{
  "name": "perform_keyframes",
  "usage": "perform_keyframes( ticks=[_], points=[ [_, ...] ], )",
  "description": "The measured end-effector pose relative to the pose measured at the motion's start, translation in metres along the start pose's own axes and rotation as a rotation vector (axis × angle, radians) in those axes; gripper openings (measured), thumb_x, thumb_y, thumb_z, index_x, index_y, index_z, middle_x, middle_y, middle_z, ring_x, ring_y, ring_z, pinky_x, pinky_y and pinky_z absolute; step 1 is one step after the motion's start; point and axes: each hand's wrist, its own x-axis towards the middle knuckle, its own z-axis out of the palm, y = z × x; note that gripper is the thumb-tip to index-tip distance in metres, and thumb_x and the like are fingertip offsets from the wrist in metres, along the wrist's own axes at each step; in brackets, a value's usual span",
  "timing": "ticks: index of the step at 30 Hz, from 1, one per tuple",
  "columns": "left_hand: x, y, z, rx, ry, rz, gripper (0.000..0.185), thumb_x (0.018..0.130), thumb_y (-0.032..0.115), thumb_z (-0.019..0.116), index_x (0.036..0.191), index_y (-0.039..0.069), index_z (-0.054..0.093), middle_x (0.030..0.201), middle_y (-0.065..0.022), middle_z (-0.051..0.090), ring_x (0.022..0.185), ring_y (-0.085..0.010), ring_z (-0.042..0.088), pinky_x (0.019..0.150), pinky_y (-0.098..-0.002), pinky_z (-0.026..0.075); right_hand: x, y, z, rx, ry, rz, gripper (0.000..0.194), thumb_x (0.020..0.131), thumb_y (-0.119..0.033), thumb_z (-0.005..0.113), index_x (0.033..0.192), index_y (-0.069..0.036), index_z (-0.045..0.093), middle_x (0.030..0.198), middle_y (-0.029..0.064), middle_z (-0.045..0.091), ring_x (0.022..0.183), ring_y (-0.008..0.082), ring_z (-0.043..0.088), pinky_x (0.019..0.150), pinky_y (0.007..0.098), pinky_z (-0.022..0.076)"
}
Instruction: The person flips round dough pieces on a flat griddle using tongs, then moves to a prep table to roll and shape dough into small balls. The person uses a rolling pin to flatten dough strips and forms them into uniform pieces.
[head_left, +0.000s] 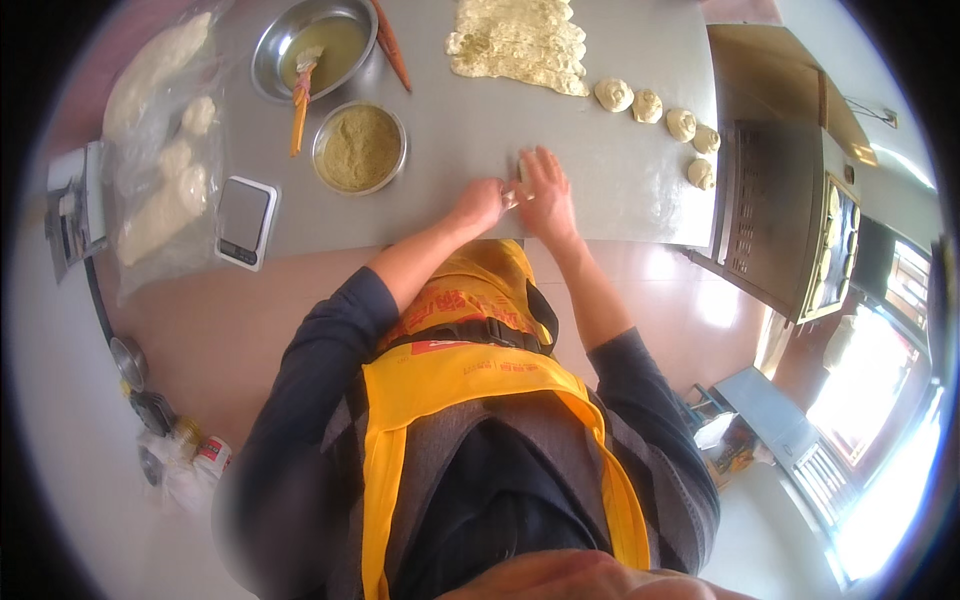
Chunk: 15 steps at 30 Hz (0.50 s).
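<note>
Close to the front edge of the metal table (450, 142), a small piece of pale dough (525, 180) lies between my hands. My left hand (480, 204) has its fingers curled around the near end of it. Laid over the dough from the right is my right hand (549, 193), fingers stretched forward and thumb side against it; much of the piece is hidden below. Beyond, a sheet of dough strips (517, 41) carries a greenish-brown spread. Several coiled dough rolls (613, 95) form a curved row toward the table's right end.
At left are a steel bowl (262, 64) of yellowish liquid with a brush (301, 105), a bowl of crumbly filling (358, 146), a rolling pin (391, 45), a digital scale (246, 221) and dough under plastic (161, 165). A metal cabinet (772, 217) with a filled tray (831, 247) stands right.
</note>
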Motion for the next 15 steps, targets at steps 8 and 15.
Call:
perform_keyframes(
  ticks=[8, 15],
  points=[
    [-0.004, 0.028, -0.023, -0.284, -0.237, -0.170, 0.018, 0.096, 0.016, 0.063, 0.093, -0.002, 0.067, 0.065, -0.0077, 0.066, 0.055, -0.0165, 0.065, 0.056, -0.0330, 0.052, 0.025, 0.015, -0.016, 0.050, -0.389, 0.470, 0.043, 0.090, -0.038, 0.068, 0.121, -0.008, 0.066, 0.105, 0.0216, 0.070, 0.092, 0.0401, 0.068, 0.081, 0.0455, 0.0552],
    [-0.004, 0.011, -0.014, -0.713, -0.228, -0.133, 0.020, 0.094, 0.016, 0.063, 0.100, -0.004, 0.065, 0.081, -0.0114, 0.071, 0.074, -0.0203, 0.071, 0.068, -0.0353, 0.056, 0.005, -0.015, -0.019, 0.306, -0.089, 0.321, 0.037, 0.086, -0.022, 0.071, 0.116, -0.004, 0.062, 0.105, 0.0227, 0.065, 0.090, 0.0457, 0.065, 0.078, 0.0497, 0.0553]
  ],
)
